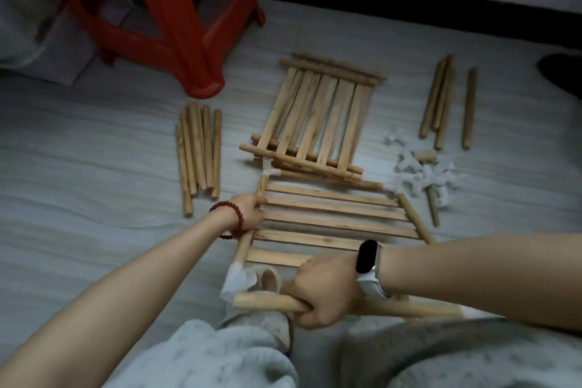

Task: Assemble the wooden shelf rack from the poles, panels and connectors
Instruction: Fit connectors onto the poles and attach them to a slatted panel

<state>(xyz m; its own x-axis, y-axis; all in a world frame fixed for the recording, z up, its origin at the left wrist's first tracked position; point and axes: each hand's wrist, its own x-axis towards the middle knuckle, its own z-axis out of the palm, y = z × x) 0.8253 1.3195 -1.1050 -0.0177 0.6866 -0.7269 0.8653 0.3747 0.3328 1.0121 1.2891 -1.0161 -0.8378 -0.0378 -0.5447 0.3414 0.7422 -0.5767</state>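
A slatted wooden panel (333, 220) lies on the floor in front of me, framed by poles joined with white connectors. My left hand (248, 209) grips the frame's left pole (244, 246). My right hand (321, 290) grips the near pole (264, 302), which lies across my lap side. A white corner connector (234, 280) sits at the near-left end of the left pole, beside the near pole's end. A second slatted panel (318, 116) lies further back, partly on top of other panels.
A bundle of loose poles (198, 151) lies to the left, more poles (441, 101) to the right. White connectors (425, 173) are heaped at the right. A red plastic stool (176, 19) stands at the back left. My knees fill the bottom edge.
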